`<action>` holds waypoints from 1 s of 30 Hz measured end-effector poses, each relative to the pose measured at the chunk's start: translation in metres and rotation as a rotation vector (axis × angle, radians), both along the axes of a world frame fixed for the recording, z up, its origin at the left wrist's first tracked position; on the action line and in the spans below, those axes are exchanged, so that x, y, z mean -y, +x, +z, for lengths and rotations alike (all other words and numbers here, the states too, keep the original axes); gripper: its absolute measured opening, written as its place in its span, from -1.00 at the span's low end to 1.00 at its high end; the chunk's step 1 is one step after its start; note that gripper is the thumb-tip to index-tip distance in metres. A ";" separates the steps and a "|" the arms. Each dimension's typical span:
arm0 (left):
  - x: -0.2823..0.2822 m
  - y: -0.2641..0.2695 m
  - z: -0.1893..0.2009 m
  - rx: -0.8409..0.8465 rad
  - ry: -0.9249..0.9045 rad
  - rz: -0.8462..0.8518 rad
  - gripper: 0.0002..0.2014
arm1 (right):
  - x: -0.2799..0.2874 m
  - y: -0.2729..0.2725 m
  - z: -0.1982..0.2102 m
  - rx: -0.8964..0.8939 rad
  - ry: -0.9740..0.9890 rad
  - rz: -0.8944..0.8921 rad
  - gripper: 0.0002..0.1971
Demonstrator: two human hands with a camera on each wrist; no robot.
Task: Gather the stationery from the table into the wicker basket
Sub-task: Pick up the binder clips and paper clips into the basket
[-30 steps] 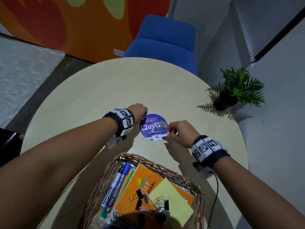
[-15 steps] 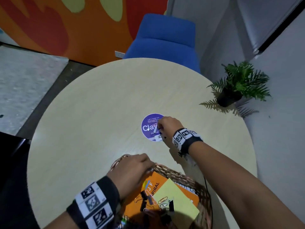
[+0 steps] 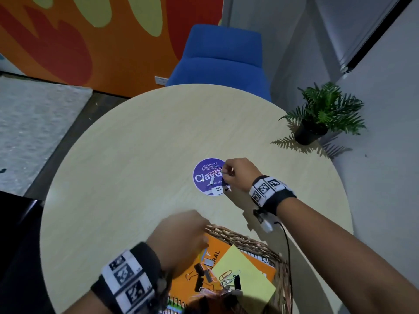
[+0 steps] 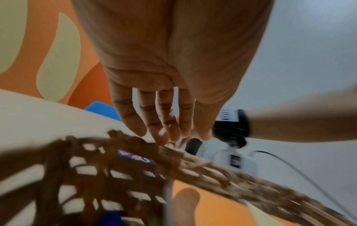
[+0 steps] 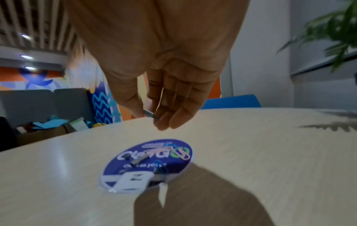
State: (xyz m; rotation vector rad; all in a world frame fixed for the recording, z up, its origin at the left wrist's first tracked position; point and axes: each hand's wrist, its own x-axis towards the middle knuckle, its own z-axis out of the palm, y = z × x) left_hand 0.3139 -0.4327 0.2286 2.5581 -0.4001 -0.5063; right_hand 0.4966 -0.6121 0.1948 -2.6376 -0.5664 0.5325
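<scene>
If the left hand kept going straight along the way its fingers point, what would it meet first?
Most likely the far rim of the wicker basket: the left hand has its fingertips just above it. Beyond lies bare table. Depth is uncertain.

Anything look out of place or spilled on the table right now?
Nothing spilled or damaged. A few small items, a pink paper clip among them, lie loose on the purple round sticker, outside the wicker basket. The right hand pinches a small metal piece.
</scene>
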 end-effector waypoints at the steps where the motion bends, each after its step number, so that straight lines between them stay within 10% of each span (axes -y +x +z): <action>1: -0.007 0.012 0.002 0.016 0.010 0.039 -0.62 | 0.008 -0.006 0.007 -0.011 0.027 0.015 -0.94; 16: -0.005 0.177 -0.058 -0.081 0.267 -0.123 -0.73 | 0.075 -0.149 0.056 -0.313 -0.012 0.370 -0.75; 24: -0.002 0.183 -0.079 -0.088 0.259 -0.068 -0.83 | 0.071 -0.091 0.053 -0.210 0.199 0.045 -0.87; 30: -0.005 0.159 -0.022 0.033 0.091 -0.015 -0.87 | 0.029 -0.026 0.013 -0.110 0.027 -0.034 -0.86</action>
